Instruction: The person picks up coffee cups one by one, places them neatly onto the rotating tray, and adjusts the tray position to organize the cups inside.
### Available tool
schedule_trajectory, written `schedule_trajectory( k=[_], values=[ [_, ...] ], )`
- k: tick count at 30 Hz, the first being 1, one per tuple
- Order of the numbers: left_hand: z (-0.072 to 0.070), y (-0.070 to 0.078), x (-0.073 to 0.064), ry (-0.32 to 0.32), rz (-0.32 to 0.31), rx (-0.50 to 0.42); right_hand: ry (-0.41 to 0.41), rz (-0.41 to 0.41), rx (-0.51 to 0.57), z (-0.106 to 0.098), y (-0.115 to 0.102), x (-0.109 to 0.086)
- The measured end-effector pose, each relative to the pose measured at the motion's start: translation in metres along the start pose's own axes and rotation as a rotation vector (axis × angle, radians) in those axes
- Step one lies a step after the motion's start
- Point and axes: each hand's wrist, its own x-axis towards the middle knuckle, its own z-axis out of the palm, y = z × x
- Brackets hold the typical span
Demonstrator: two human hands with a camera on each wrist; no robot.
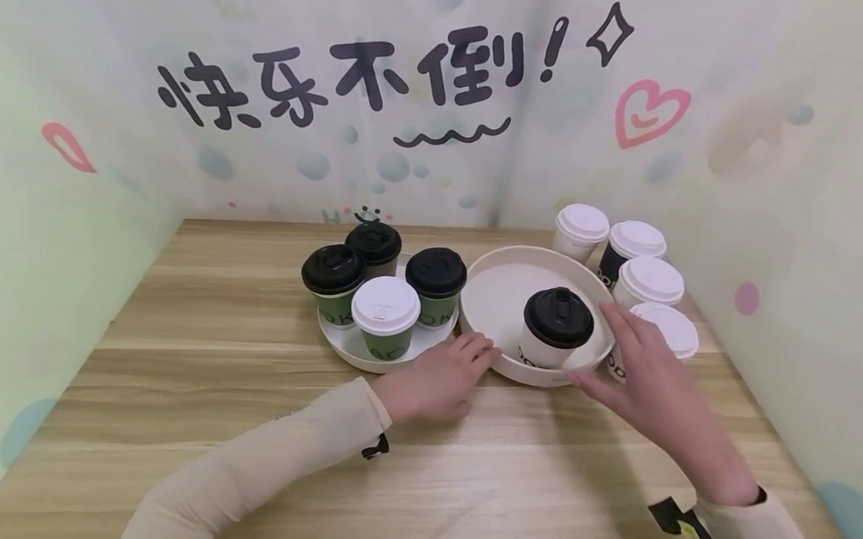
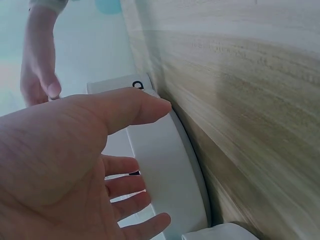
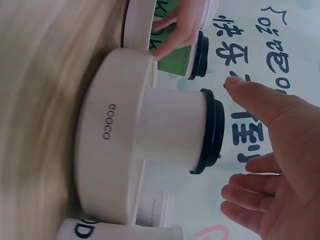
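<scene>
A white paper cup with a black lid stands upright inside the round cream tray, near its front right. My left hand has its fingertips at the tray's front left rim, the fingers fairly straight. In the right wrist view, fingers of that left hand reach the rim's edge. Over the tray's right side my right hand is held with thumb and fingers spread. The right wrist view shows a gap between this hand and the lidded cup, with nothing in its grasp.
Left of the tray, a white plate carries several cups, including a green cup with a white lid. Several white-lidded cups stand in a row along the tray's right side. A printed backdrop rises behind the wooden table.
</scene>
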Motion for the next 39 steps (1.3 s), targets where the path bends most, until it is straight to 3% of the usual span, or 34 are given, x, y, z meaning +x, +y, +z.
schedule_trajectory(
  k=[6,12,15,19,23,29,34,39],
  values=[
    [-0.004,-0.004,-0.002,0.022,-0.009,-0.022,0.013,0.003,-0.019,0.019,0.004,-0.018],
    [-0.007,-0.004,-0.004,0.047,-0.019,-0.045,-0.147,0.095,-0.038,0.037,0.012,-0.034],
    [-0.006,-0.003,-0.005,0.045,-0.039,-0.036,-0.178,0.103,-0.038,0.044,0.016,-0.039],
    [-0.003,0.000,-0.006,0.067,-0.058,-0.012,-0.176,0.090,-0.050,0.047,0.015,-0.040],
    [0.002,0.007,-0.005,0.131,-0.040,0.040,-0.169,0.076,-0.067,0.047,0.012,-0.039],
    [0.006,0.018,-0.002,0.174,-0.023,0.117,-0.105,0.018,-0.087,0.051,0.003,-0.040],
    [0.006,0.022,0.001,0.164,-0.089,0.188,-0.055,-0.045,-0.090,0.059,-0.002,-0.041],
    [0.004,0.019,0.002,0.156,-0.148,0.204,-0.082,-0.044,-0.076,0.059,0.004,-0.040]
  ],
)
